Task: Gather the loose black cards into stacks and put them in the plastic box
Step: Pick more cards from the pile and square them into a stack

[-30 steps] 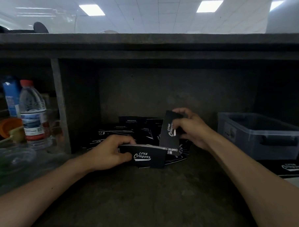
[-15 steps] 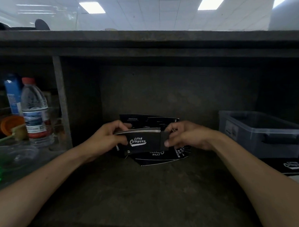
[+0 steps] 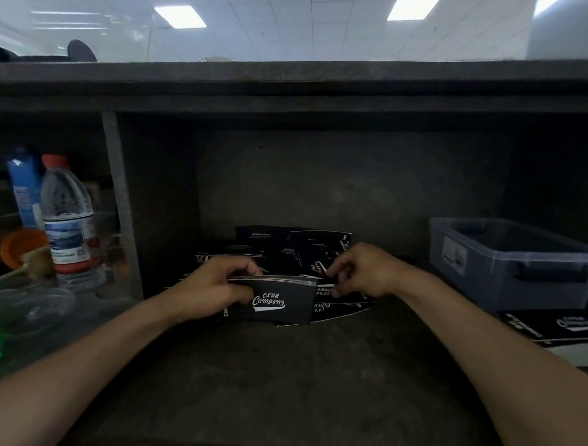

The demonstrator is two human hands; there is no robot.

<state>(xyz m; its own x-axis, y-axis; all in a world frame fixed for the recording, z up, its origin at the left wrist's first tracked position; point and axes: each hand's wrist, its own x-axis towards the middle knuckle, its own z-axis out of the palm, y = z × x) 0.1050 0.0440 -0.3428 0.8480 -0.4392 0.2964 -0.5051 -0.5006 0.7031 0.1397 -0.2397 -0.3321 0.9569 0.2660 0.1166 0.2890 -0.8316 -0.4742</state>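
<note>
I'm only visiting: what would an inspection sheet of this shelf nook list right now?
Surface: dark, scuffed shelf.
Job's things: card stack held upright; loose cards heaped behind it; plastic box at right, contents unclear.
Clutter: water bottle and blue carton in the left bay; printed black sheets before the box.
Hands: left hand grips the card stack; right hand pinches one of the loose cards.
Cables: nothing seen.
Surroundings: ceiling lights above the counter.

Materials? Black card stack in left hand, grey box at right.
Card stack: likely matte printed cardstock; pale layered edges show along its top. Box: translucent grey plastic, slightly glossy; interior dimly visible through its walls.
</note>
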